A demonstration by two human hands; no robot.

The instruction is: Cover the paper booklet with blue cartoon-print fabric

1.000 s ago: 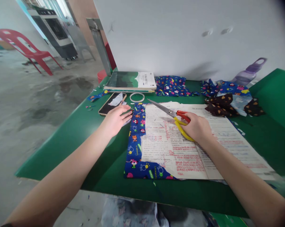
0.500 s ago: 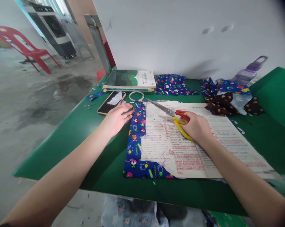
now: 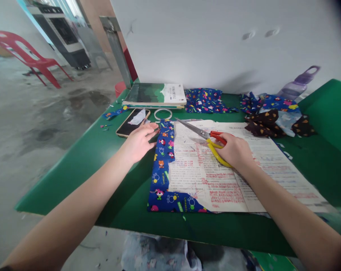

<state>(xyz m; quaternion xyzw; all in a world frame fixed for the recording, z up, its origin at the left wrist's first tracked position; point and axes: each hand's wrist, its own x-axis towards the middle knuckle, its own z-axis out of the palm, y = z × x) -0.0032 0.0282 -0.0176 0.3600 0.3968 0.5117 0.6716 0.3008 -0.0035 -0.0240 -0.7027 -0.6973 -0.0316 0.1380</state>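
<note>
My right hand (image 3: pixel 236 150) grips scissors (image 3: pixel 200 131) with one red and one yellow handle. Their blades point up and left over a printed paper sheet (image 3: pixel 193 173) marked in red ink. Blue cartoon-print fabric (image 3: pixel 160 177) is folded over the sheet's left and lower-left edges. Beside that upper left edge, my left hand (image 3: pixel 142 141) is open with its fingers partly spread; whether the fingertips touch the fabric I cannot tell. A phone (image 3: pixel 127 126) with a white scrap (image 3: pixel 138 117) on it lies just beyond this hand. Near it is a roll of clear tape (image 3: pixel 162 114).
Stacked books (image 3: pixel 150 94) and blue fabric pieces (image 3: pixel 205 101) lie along the wall. Brown and blue scraps (image 3: pixel 265 122) are heaped at the right, before a purple bottle (image 3: pixel 294 87). The green table (image 3: pixel 74 188) ends on the left; a red chair (image 3: pixel 37 60) stands beyond.
My left hand's fingers have shifted slightly, the hand staying by the fabric's upper left edge. The right hand and scissors have hardly moved.
</note>
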